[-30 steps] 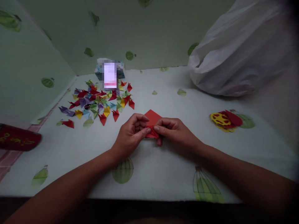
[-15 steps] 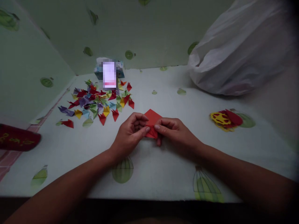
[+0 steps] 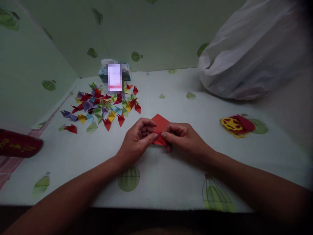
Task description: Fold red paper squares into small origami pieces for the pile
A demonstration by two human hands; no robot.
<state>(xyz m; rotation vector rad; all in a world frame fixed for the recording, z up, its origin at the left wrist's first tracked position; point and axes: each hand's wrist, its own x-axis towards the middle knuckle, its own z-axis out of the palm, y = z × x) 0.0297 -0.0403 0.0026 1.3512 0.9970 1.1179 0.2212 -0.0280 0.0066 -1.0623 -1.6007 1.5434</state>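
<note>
Left hand (image 3: pixel 137 139) and right hand (image 3: pixel 184 137) pinch a partly folded red origami paper (image 3: pixel 160 122), near a multicoloured origami pile (image 3: pixel 105 104).

Central gap, bag (image 3: pixel 244 65) right, paper figures (image 3: pixel 105 105) left

Your left hand (image 3: pixel 138 138) and right hand (image 3: pixel 183 135) pinch red paper (image 3: pixel 160 122) over the bench (image 3: pixel 171 186); colourful folded papers (image 3: pixel 105 104) lie beyond, leftward.
</note>
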